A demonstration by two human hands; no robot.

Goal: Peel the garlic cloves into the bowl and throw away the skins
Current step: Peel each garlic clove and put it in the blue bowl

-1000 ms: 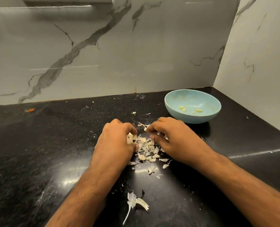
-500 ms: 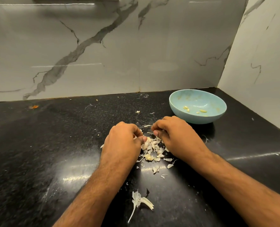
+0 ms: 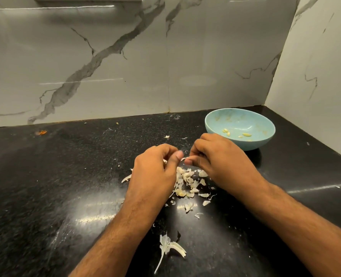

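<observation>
A: One view only, head-worn. It looked forward and down from above the person's own forearms onto the black counter [image 3: 45, 196].

B: Facing which way?

A: Toward the marble back wall [image 3: 105, 66], with the side wall [image 3: 321, 76] meeting it at the right, so the corner sat upper right.

B: How close?

A: Near. Left hand [image 3: 153, 172] and right hand [image 3: 223, 162] sat mid-frame, the bowl [image 3: 265, 140] just beyond. Wide-angle; wall lines bowed. No second view to overlap.

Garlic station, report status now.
Both hands up off the counter: left hand and right hand pinching one garlic piece. Few peeled cloves in bowl. Skins litter countertop.
</observation>
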